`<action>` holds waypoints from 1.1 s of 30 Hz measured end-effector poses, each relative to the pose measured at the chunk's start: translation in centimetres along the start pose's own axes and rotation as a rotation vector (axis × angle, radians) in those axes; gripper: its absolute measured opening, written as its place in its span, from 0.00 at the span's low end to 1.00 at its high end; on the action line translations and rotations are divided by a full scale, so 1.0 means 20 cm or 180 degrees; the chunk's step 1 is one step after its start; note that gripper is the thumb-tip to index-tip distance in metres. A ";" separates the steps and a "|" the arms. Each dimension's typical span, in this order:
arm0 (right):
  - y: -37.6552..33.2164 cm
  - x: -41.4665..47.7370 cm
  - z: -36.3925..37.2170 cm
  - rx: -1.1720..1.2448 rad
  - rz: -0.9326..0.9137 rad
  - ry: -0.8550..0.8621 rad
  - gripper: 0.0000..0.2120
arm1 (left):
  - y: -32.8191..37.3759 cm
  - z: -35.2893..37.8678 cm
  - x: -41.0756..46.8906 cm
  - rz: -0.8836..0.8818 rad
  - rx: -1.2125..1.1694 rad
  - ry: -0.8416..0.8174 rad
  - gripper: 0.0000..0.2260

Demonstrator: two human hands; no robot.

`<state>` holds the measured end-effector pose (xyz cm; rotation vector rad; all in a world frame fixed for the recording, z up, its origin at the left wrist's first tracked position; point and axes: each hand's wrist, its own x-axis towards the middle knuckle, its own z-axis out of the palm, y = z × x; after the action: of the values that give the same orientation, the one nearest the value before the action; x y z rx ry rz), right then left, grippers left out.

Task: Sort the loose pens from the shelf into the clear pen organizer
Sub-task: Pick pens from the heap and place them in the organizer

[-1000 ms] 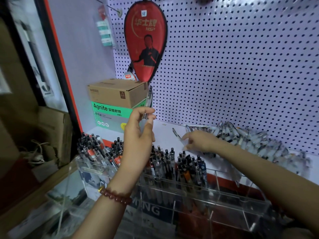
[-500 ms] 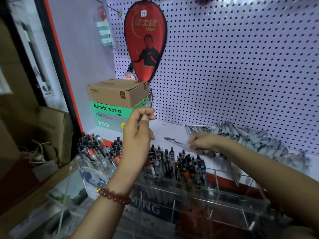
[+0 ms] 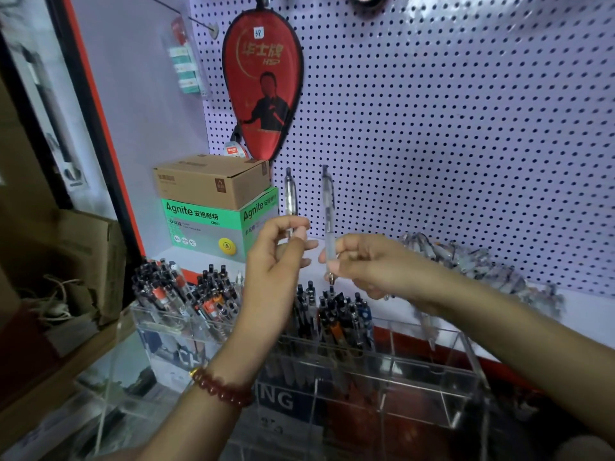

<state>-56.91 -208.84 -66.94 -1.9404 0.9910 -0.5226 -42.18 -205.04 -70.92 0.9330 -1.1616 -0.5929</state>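
While my left hand (image 3: 279,257) pinches one pen (image 3: 290,201) and my right hand (image 3: 362,264) a second pen (image 3: 327,207), both upright mid-frame above the organizer (image 3: 459,387), I judge sorting is mid-carry, so next I must lower them tip-first into a compartment.

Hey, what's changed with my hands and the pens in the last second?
The right hand left the loose pens on the shelf, pinched one clear pen and raised it upright beside the left hand. The left hand went on holding the other pen upright. The clear organizer and the pens in it stayed put.
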 end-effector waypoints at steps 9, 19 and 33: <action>0.03 -0.14 0.11 -0.0826 -0.0828 0.0529 0.10 | 0.02 0.14 -0.11 0.0364 -0.0098 -0.0384 0.08; -0.01 -0.23 -0.07 0.0609 -0.0676 0.1139 0.11 | 0.03 0.13 -0.16 0.0573 0.0287 -0.1277 0.07; 0.14 -0.31 -0.15 0.0457 -0.0827 0.1882 0.11 | -0.05 0.01 -0.09 0.1252 0.2582 -0.1817 0.18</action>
<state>-63.85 -206.21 -67.59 -1.8268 1.0194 -1.3335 -42.87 -204.13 -72.77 1.1917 -2.1251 -0.0283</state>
